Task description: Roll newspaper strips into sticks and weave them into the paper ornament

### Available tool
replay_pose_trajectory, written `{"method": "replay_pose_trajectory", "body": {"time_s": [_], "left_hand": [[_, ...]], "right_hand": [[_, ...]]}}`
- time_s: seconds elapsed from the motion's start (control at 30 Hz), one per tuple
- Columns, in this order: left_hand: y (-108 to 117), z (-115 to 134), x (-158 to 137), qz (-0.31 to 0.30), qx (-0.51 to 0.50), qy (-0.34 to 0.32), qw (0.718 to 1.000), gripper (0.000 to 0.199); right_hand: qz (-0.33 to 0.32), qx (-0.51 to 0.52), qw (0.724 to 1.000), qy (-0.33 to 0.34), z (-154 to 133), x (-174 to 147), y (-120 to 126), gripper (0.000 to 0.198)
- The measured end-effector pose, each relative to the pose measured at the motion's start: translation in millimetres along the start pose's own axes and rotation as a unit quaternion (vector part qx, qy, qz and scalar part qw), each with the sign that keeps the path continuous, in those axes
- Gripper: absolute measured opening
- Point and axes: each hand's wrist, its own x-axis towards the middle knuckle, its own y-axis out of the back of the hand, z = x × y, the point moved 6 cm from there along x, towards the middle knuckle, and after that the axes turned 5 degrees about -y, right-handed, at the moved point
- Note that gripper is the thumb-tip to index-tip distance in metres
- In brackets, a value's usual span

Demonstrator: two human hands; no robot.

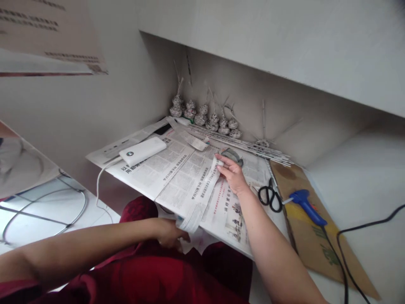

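Note:
A long newspaper strip (207, 190) runs slantwise over the newspaper-covered board (177, 169). My right hand (232, 173) pinches its upper end between thumb and fingers. By the board's front edge, above my lap, my left hand (171, 234) is curled round the strip's lower end, its fingertips partly hidden by the paper. More white paper shows under that hand. Just beyond my right hand lies a dark grey object (233, 155), partly covered and hard to make out. Black-handled scissors (270, 198) rest to the right of my right forearm.
A white power bank (143, 151) with a cable lies on the board's left. Several gourd-shaped woven paper pieces (201, 116) stand along the back wall, behind thin rolled paper sticks (247, 143). A blue glue gun (305, 206) sits on cardboard (329, 245). A shelf (268, 50) overhangs the back.

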Motion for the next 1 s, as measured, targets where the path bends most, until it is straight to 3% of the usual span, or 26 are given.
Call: {"method": "replay_pose_trajectory", "body": {"time_s": [0.07, 0.13, 0.17, 0.23, 0.3, 0.37, 0.47, 0.53, 0.63, 0.73, 0.87, 1.0], "left_hand": [[11.1, 46.8, -10.1, -0.099, -0.060, -0.028, 0.993, 0.033], [26.6, 92.9, -23.4, -0.202, -0.198, -0.049, 0.958, 0.037], [39.2, 110.8, -27.8, -0.215, -0.265, -0.055, 0.938, 0.039], [74.5, 129.0, -27.1, -0.130, -0.326, -0.076, 0.933, 0.037], [116.2, 125.4, -21.2, 0.056, -0.320, -0.104, 0.940, 0.032], [147.4, 106.7, -16.4, 0.221, -0.328, -0.090, 0.914, 0.029], [170.3, 74.7, -6.6, 0.366, -0.361, -0.032, 0.857, 0.028], [174.1, 63.4, 7.6, 0.364, -0.377, -0.006, 0.851, 0.033], [178.2, 57.9, 33.7, 0.312, -0.425, -0.003, 0.850, 0.036], [193.8, 61.9, 51.6, 0.311, -0.464, -0.063, 0.827, 0.023], [205.2, 70.0, 62.5, 0.304, -0.503, -0.076, 0.805, 0.011], [198.3, 81.7, 73.0, 0.271, -0.516, -0.088, 0.808, 0.014]], "right_hand": [[0.004, -0.019, 1.000, 0.015, -3.1, -1.2, -1.1, 0.055], [0.013, -0.050, 0.998, 0.028, -7.3, -3.0, -2.2, 0.061], [0.018, -0.068, 0.997, 0.035, -9.8, -4.1, -3.0, 0.063], [0.022, -0.097, 0.994, 0.047, -14.6, -6.4, -5.2, 0.065], [0.021, -0.108, 0.992, 0.053, -17.8, -8.0, -7.2, 0.067], [0.020, -0.107, 0.993, 0.052, -18.7, -8.7, -8.8, 0.067], [0.025, -0.104, 0.993, 0.052, -18.1, -9.7, -11.9, 0.066], [0.017, -0.106, 0.992, 0.059, -17.3, -11.4, -17.5, 0.066], [-0.008, -0.137, 0.988, 0.067, -15.8, -15.3, -29.7, 0.067], [-0.005, -0.194, 0.977, 0.086, -18.9, -19.2, -34.4, 0.071], [0.121, -0.260, 0.947, 0.147, -33.6, -19.3, -5.7, 0.070], [0.273, -0.411, 0.858, 0.146, -35.0, -12.6, 40.0, 0.058]]}}
